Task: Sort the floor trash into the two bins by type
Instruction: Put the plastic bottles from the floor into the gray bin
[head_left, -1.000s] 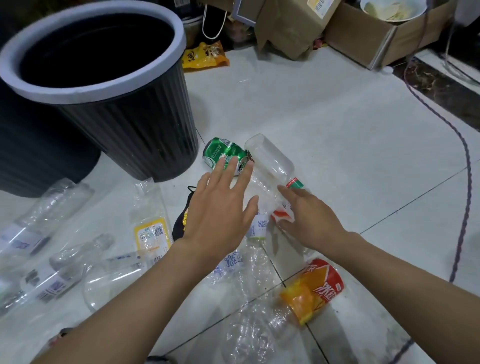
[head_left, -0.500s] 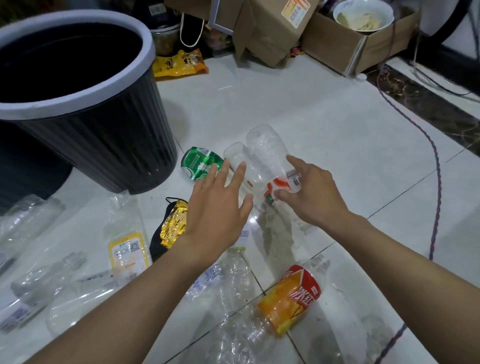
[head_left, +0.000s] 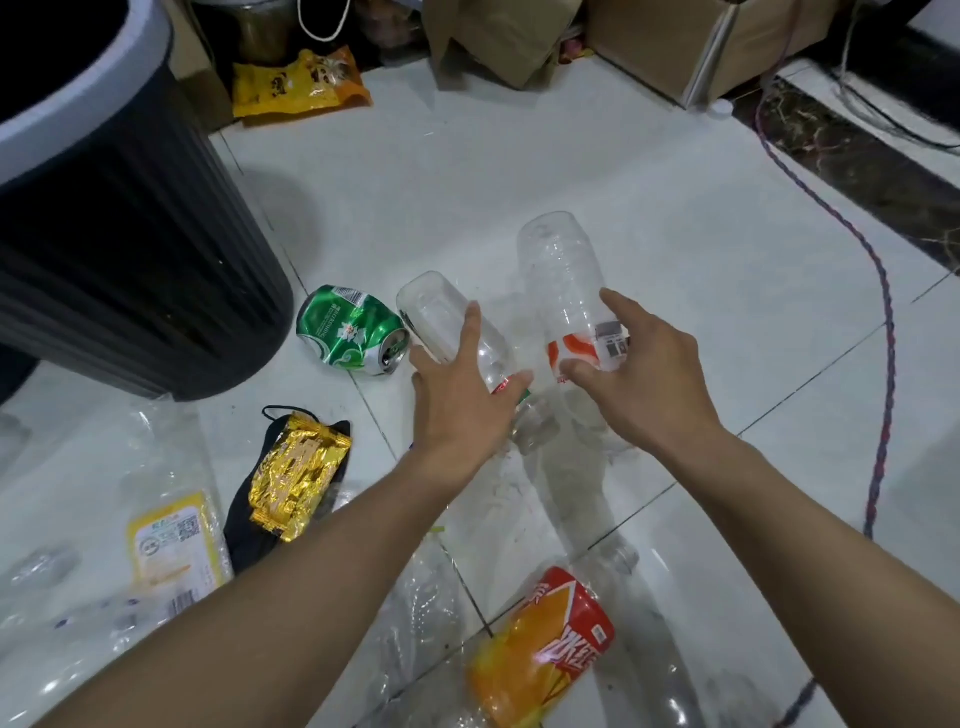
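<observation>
A second ago both hands were just reaching. Now the right hand (head_left: 644, 384) clasps the clear orange-labelled plastic bottle (head_left: 563, 275), seemingly off the tiles. The left hand (head_left: 462, 400) grips the other clear plastic bottle (head_left: 436, 317), right of the dented green can (head_left: 348, 330). Ribbed black bin (head_left: 130, 260) at left is probably next.

Left hand (head_left: 462, 410), right hand (head_left: 644, 384) around bottles (head_left: 561, 270)

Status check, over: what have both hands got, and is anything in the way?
Left hand grips red-green-label bottle. Right hand grips orange-label bottle. Crushed green can lies beside left hand's bottle, toward black bin.
</observation>
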